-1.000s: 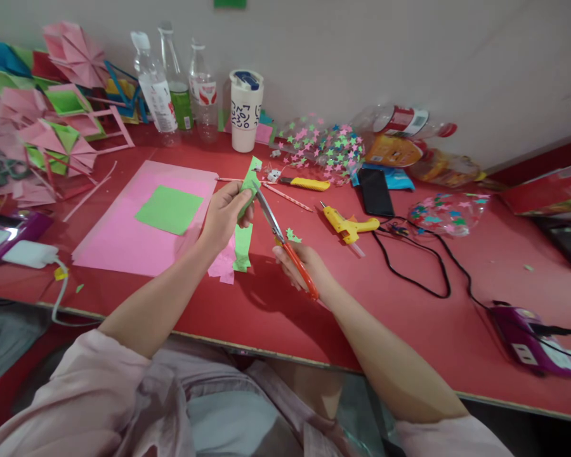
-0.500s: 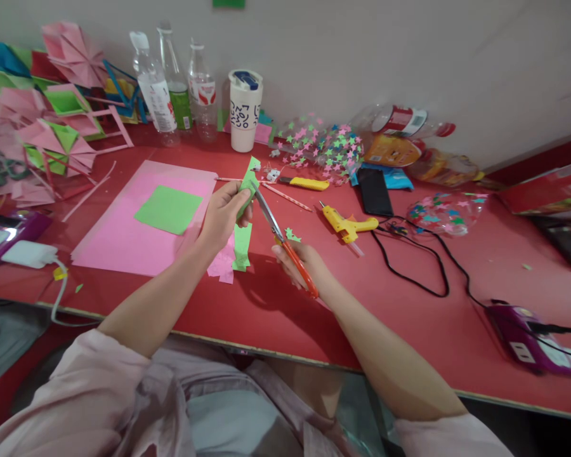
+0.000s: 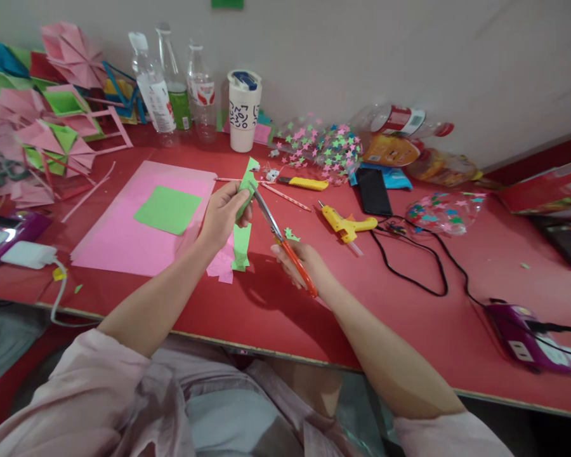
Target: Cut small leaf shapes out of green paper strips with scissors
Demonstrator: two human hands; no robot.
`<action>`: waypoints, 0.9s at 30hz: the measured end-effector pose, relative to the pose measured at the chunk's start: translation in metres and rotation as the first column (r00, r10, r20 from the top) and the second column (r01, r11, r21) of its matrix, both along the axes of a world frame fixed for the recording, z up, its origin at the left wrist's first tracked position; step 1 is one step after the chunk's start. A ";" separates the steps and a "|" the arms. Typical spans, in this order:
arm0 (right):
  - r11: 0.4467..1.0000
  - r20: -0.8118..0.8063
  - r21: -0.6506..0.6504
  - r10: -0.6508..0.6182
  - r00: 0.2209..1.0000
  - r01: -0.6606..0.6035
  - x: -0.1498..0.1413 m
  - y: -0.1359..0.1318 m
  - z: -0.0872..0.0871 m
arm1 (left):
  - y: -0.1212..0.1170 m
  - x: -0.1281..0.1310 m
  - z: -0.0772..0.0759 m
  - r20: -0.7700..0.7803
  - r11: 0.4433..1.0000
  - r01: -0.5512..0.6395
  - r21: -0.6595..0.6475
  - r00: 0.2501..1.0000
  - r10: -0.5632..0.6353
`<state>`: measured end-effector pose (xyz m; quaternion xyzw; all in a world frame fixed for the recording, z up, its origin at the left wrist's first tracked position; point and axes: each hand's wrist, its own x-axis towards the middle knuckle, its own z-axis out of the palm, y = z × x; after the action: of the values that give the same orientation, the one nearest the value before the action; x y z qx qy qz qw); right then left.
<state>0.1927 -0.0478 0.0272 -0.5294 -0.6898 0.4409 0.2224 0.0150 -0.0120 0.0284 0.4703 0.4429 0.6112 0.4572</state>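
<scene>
Between the thumb and fingers of my left hand (image 3: 226, 212) is a strip of green paper (image 3: 250, 172), held up above the table. My right hand (image 3: 302, 270) is closed around the orange handles of a pair of scissors (image 3: 292, 254). The scissor blades point up and left, and their tips meet the green paper by my left thumb. Below lie green paper scraps (image 3: 242, 247) and pink paper scraps (image 3: 223, 263). Small green cut pieces (image 3: 291, 234) rest just beyond my right hand. To the left, a green square of paper (image 3: 169, 209) lies on pink sheets (image 3: 114, 238).
A yellow glue gun (image 3: 345, 223), a yellow utility knife (image 3: 307, 183) and a black phone (image 3: 374, 192) lie to the right. Bottles (image 3: 155, 95) and a white cup (image 3: 243, 114) stand along the wall. Folded paper crafts (image 3: 57, 139) fill the left; a black cord (image 3: 409, 279) and purple power strip (image 3: 528, 336) lie right.
Almost nothing differs. Both hands, the green paper strip and the scissors hold nearly the same positions; the whole view has shifted very slightly.
</scene>
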 end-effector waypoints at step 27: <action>0.985 -0.070 -0.165 0.041 0.997 -0.052 0.004 0.007 0.002 | 0.012 -0.014 -0.004 0.070 0.994 -0.069 0.083 0.996 0.063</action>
<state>0.1968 -0.0407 0.0287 -0.5149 -0.6550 0.5194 0.1898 0.0014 0.0003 0.0245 0.4537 0.4159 0.6599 0.4309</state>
